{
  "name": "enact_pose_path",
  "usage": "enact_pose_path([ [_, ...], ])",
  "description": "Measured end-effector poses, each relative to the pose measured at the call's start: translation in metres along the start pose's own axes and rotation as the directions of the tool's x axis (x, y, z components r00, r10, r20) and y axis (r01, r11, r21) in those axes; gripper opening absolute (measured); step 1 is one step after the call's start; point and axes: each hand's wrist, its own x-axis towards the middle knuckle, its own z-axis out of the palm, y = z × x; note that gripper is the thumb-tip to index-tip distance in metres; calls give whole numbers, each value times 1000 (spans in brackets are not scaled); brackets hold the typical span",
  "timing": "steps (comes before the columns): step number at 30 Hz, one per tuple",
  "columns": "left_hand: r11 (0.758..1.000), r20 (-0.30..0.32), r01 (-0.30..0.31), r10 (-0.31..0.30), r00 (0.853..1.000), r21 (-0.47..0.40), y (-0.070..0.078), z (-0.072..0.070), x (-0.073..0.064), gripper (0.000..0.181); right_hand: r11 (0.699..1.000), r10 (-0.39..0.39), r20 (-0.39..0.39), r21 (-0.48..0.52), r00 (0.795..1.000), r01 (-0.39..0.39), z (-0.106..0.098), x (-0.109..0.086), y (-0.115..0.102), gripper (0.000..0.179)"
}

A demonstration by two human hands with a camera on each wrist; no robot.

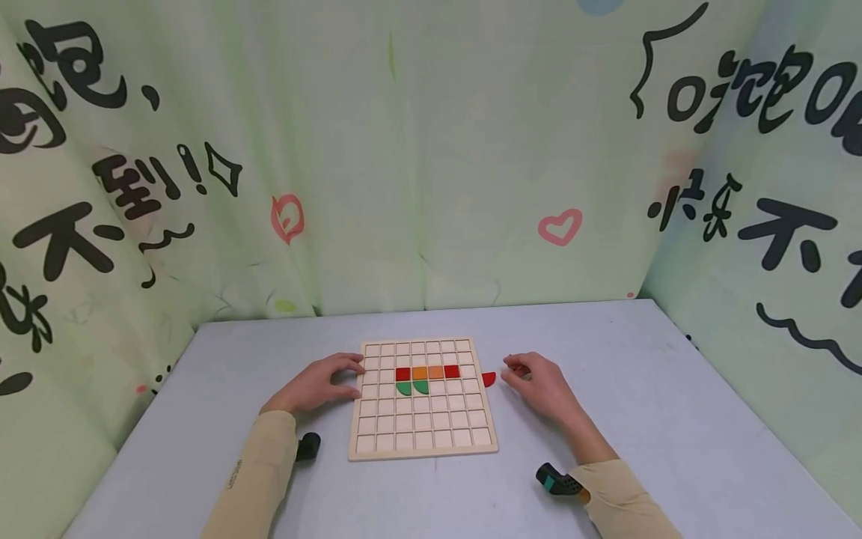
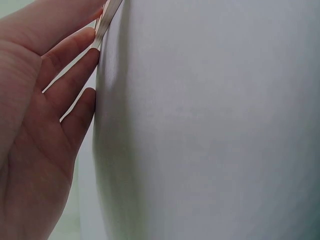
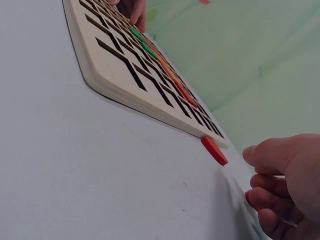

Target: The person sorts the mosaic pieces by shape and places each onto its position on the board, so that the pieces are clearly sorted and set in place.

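A pale wooden grid board (image 1: 423, 454) lies on the table, with rows of square cells. In one row sit a red square (image 1: 402, 374), two orange squares (image 1: 427, 373) and another red square (image 1: 452, 371). Below them are two green quarter-circle pieces (image 1: 420, 387). My left hand (image 1: 323, 382) rests at the board's left edge, fingers fairly straight, thumb lower down. A red quarter-round piece (image 1: 488, 379) lies against the right edge of the board. Just right of it, my right hand (image 1: 539, 380) hovers with fingers loosely curled, apart from that piece.
The white table (image 1: 606, 359) runs back to a pale green printed curtain (image 1: 431, 165), which also closes in both sides. Dark wrist devices (image 1: 557, 479) sit on both arms, close above the table.
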Motion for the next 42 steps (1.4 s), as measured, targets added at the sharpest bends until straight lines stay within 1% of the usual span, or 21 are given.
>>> enact_pose_path([
  [3, 1000, 0, 0, 0, 1000, 2, 1, 0, 0, 39, 999, -37, 0, 0, 999, 37, 2, 0, 1, 31],
  [8, 1000, -3, 1, -1, 1000, 10, 1, 0, 1, 39, 994, -109, 38, -21, 993, 110, 7, -1, 1, 32],
  [11, 1000, -4, 7, -7, 1000, 16, 1, 0, 1, 40, 990, -136, 58, -31, 989, 138, 9, -2, 2, 33],
  [14, 1000, -8, 10, -10, 1000, 16, 0, 1, 1, 39, 988, -152, 59, -29, 987, 154, 10, -2, 3, 29],
  [17, 1000, -9, 21, -21, 1000, 11, 0, 2, 1, 38, 987, -155, 51, -37, 987, 157, 12, -2, 4, 26],
  [20, 1000, -9, 9, -9, 1000, 23, -1, 2, 1, 38, 987, -155, 42, -42, 987, 157, 12, -2, 3, 23],
  [27, 1000, -11, 3, -3, 1000, 14, 0, 2, 1, 38, 986, -154, 57, -49, 986, 157, 12, -2, 2, 33],
  [30, 1000, -9, -2, 2, 1000, 15, 0, 1, 1, 38, 986, -155, 64, -51, 986, 159, 12, -2, 2, 34],
  [36, 1000, -7, 0, 0, 1000, 19, 0, 1, 1, 38, 985, -169, 45, -39, 985, 170, 14, -2, 2, 26],
  [42, 1000, -3, -3, 3, 1000, 14, 1, 1, 1, 37, 983, -170, 30, -56, 985, 172, 13, -1, 3, 19],
])
